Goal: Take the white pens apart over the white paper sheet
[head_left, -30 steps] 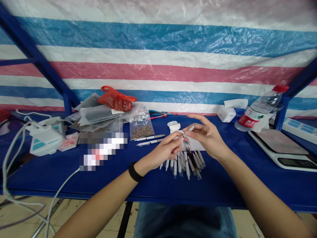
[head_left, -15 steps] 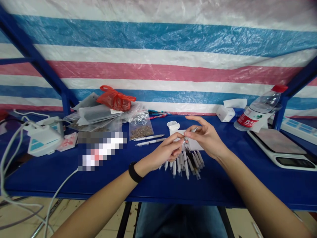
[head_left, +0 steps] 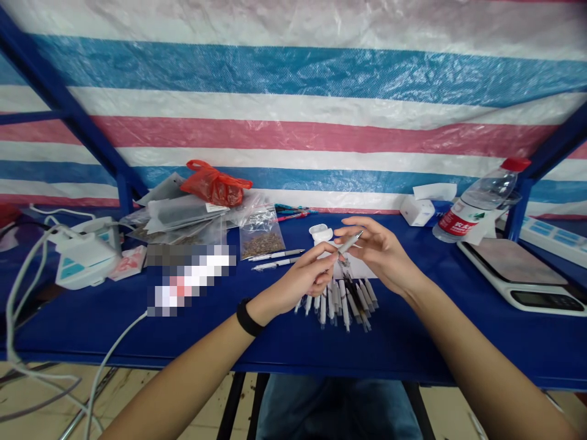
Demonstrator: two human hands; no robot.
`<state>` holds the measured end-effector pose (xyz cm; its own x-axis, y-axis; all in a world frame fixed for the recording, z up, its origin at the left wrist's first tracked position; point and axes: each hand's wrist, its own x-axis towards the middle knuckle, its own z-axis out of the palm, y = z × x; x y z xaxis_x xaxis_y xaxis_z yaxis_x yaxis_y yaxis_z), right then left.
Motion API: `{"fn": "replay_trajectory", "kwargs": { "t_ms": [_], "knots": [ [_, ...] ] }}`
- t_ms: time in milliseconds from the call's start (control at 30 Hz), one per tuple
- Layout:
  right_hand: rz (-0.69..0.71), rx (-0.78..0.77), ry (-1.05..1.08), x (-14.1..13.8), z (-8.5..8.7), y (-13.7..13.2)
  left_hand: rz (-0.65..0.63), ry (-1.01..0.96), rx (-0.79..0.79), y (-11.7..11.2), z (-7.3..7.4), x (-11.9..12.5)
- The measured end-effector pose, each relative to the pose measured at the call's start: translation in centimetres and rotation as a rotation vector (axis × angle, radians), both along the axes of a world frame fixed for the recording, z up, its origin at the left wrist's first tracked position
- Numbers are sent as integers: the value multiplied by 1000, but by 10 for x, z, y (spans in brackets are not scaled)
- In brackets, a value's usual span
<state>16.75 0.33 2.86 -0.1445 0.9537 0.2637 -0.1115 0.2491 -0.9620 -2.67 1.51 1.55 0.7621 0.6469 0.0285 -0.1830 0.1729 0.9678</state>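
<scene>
- A white plug box with a white cord sits near the left edge of the tabletop.
- A red plastic bag lies near the back edge, and a clear bag of little brown bits lies just in front of it.
- Two loose pens lie side by side near the middle.
- The left hand, with a black wristband, looks like it is pinching the silver pen.
- That pen is up in the air between the hands, over a fan of white pens.
- The right hand is spread, with its fingers curved. I cannot tell if it touches the pen.
- A kitchen scale sits at the right edge, behind a water bottle.
</scene>
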Motion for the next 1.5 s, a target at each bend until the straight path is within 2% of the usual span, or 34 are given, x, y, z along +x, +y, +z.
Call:
{"fn": "replay_trajectory", "kwargs": {
  "t_ms": [167,300,900,1100,1233,1367,1500],
  "knots": [
    [-6,-11,-2,-2,-5,2,6,13,12,-1,-1,0],
    [-24,-62,36,2,0,2,12,10,21,-1,0,-1],
    [-263,8,114,21,7,9,31,48,12,2,-5,0],
    [-334,-28,197,30,12,10,9,36,20,4,-7,-1],
    [-269,-58,98,27,16,5,34,54,30,2,-3,-2],
    [-186,-35,0,17,12,3,40,80,35,2,-1,-1],
    [-265,2,-18,12,5,7,64,119,47,3,-2,-1]
  ]
}}
